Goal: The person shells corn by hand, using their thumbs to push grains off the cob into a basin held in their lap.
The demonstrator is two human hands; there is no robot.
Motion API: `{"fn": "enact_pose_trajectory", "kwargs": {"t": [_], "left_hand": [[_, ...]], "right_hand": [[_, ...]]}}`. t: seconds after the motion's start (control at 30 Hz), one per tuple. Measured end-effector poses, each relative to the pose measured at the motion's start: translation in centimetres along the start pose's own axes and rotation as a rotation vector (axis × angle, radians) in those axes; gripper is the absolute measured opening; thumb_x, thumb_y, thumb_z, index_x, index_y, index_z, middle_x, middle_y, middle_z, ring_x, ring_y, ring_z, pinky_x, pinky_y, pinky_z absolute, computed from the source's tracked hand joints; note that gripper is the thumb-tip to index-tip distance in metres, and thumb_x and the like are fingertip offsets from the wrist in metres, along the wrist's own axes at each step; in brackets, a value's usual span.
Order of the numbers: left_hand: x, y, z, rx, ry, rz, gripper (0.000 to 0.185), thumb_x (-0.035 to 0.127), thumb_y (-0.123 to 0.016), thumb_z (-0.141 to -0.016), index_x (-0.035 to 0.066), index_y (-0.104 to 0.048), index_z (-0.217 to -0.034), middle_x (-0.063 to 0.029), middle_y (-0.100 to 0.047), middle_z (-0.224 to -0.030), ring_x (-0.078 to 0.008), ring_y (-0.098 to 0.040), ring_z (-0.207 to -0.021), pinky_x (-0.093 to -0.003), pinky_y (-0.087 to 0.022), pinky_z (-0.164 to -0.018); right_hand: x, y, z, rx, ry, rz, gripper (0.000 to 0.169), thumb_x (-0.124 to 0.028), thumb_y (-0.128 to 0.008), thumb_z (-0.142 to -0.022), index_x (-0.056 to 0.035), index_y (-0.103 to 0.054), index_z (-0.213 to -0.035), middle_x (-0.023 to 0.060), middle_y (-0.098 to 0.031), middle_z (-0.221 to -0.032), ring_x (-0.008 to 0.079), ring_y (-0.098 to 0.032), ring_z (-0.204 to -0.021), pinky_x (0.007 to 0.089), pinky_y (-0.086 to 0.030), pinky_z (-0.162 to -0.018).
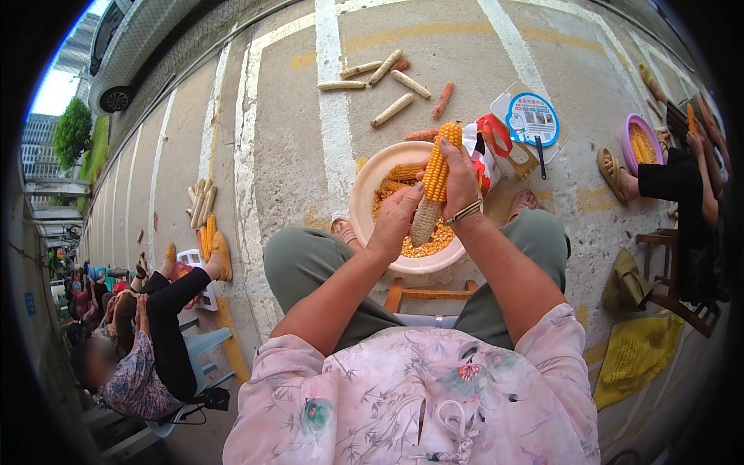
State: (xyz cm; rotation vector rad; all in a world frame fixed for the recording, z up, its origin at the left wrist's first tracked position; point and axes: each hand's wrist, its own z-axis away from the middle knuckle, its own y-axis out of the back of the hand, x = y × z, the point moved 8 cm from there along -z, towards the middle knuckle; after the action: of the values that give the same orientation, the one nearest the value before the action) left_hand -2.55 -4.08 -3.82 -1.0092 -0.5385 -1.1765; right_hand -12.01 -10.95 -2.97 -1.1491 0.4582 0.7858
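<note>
An ear of corn [440,165] slants over the basin, its upper part covered in yellow kernels and its lower end stripped to the pale cob. My right hand [460,177] grips it from the right side, thumb along the kernels. From the left, my left hand [396,220] holds it with the thumb pressed where kernels meet bare cob; its other fingers are partly hidden. Below both hands a pale pink plastic basin [363,174] stands between my feet. Loose kernels [433,243] lie in it, and more corn ears [401,173] rest at its far left, partly hidden by my hands.
Several stripped cobs [393,110] are scattered on the concrete ahead. Right of the basin are a red-and-white bag [487,154] and a printed round fan [532,119]. A seated person [139,360] is at left; another, at right, has a purple basin [630,142]. A yellow sack [636,354] lies at lower right.
</note>
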Motion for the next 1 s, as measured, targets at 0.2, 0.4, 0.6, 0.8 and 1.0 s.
{"fn": "enact_pose_trajectory", "kwargs": {"t": [0.2, 0.4, 0.6, 0.8, 1.0], "left_hand": [[-0.3, -0.9, -0.1, -0.094, -0.062, -0.017, 0.038, 0.037, -0.039, -0.097, 0.005, -0.050, -0.114, -0.0049, -0.059, -0.081, -0.0109, -0.055, -0.053, -0.0219, -0.045, -0.042], [0.0, -0.7, -0.6, -0.061, -0.263, -0.064, 0.035, 0.032, -0.038, -0.096, 0.005, -0.051, -0.113, -0.0033, -0.058, -0.079, -0.0102, -0.053, -0.052, -0.0220, -0.042, -0.041], [-0.4, -0.7, 0.1, -0.040, -0.022, 0.060, 0.033, 0.032, -0.040, -0.095, 0.005, -0.052, -0.110, -0.0040, -0.058, -0.079, -0.0111, -0.054, -0.053, -0.0238, -0.044, -0.040], [-0.4, -1.4, 0.1, -0.068, -0.041, 0.025, 0.033, 0.032, -0.041, -0.094, 0.005, -0.052, -0.108, -0.0049, -0.058, -0.080, -0.0111, -0.056, -0.056, -0.0237, -0.045, -0.042], [0.2, -2.3, 0.7, -0.065, -0.130, -0.005, 0.032, 0.031, -0.041, -0.091, 0.004, -0.053, -0.103, -0.0064, -0.058, -0.081, -0.0122, -0.056, -0.058, -0.0241, -0.046, -0.045]], "right_hand": [[0.1, -0.1, -0.4, -0.035, 0.006, -0.031, 0.028, -0.030, -0.055, -0.088, -0.0067, -0.050, -0.102, 0.0072, -0.056, -0.068, 0.0153, -0.058, -0.053, 0.0256, -0.050, -0.049], [0.3, 0.0, -0.3, -0.047, -0.015, -0.046, 0.026, -0.029, -0.052, -0.089, -0.0069, -0.050, -0.103, 0.0082, -0.057, -0.069, 0.0157, -0.059, -0.053, 0.0260, -0.050, -0.049], [0.0, 0.0, 0.4, -0.026, -0.008, -0.081, 0.024, -0.028, -0.052, -0.090, -0.0071, -0.050, -0.102, 0.0079, -0.056, -0.067, 0.0151, -0.058, -0.052, 0.0255, -0.050, -0.048], [-0.6, 0.4, 0.7, -0.007, 0.066, -0.024, 0.025, -0.027, -0.051, -0.090, -0.0064, -0.051, -0.104, 0.0068, -0.057, -0.067, 0.0134, -0.057, -0.054, 0.0250, -0.050, -0.048], [-1.3, 0.8, 1.6, 0.004, 0.113, -0.001, 0.024, -0.031, -0.052, -0.090, -0.0088, -0.046, -0.098, 0.0092, -0.058, -0.070, 0.0165, -0.059, -0.054, 0.0272, -0.051, -0.051]]}}
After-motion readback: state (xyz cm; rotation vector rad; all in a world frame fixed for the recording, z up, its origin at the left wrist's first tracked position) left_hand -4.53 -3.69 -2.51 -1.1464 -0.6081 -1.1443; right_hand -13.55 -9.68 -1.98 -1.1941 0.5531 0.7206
